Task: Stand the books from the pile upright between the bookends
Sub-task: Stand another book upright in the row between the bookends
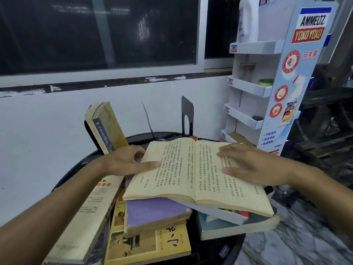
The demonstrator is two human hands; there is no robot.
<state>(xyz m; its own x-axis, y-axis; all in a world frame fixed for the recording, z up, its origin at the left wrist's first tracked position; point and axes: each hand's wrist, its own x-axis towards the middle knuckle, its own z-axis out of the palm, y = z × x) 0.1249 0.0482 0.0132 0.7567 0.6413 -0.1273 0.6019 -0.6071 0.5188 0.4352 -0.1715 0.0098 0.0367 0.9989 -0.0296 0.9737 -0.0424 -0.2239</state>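
1. Yellowed paper pages printed in vertical columns are shown on an open book (191, 175), which is laid on top of the pile of books (152, 211) at the near middle of the round black table (210, 251).
2. The left hand (124, 162) is closed on the left side of the open book: the thumb is laid on the page and the fingers are curled at the far left edge.
3. The right hand (250, 166) is spread flat on the right page, with fingers straight and nothing gripped.
4. A thick yellow-covered book with a blue spine (104, 129) is stood leaning at the far left of the table.
5. Two black metal bookends (188, 115) are set upright at the far side, right of that book and apart from it; one is seen edge-on.
6. A white cardboard display stand (267, 88) is seen at the far right.
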